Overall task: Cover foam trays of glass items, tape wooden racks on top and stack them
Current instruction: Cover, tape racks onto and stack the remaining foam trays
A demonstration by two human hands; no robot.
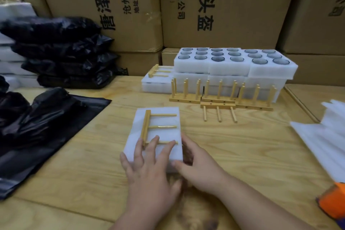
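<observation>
A covered white foam tray (164, 121) lies on the wooden table in front of me, with a wooden rack (149, 127) lying flat on its lid. My left hand (149, 170) rests on the tray's near end, fingers spread straight over the rack's nearest peg. My right hand (197, 168) holds the tray's near right corner, thumb against its front side. Further back, uncovered foam trays (231, 65) holding glass cups (217, 59) are stacked in two layers. Several wooden racks (220, 93) stand upright before them; one rack (218, 108) lies with pegs toward me.
A finished tray with a rack (158, 78) sits left of the stack. Black plastic bags (56, 52) pile up at the left. White foam sheets (324, 140) lie at the right edge, an orange tape dispenser (334, 201) below them. Cardboard boxes (214, 5) wall off the back.
</observation>
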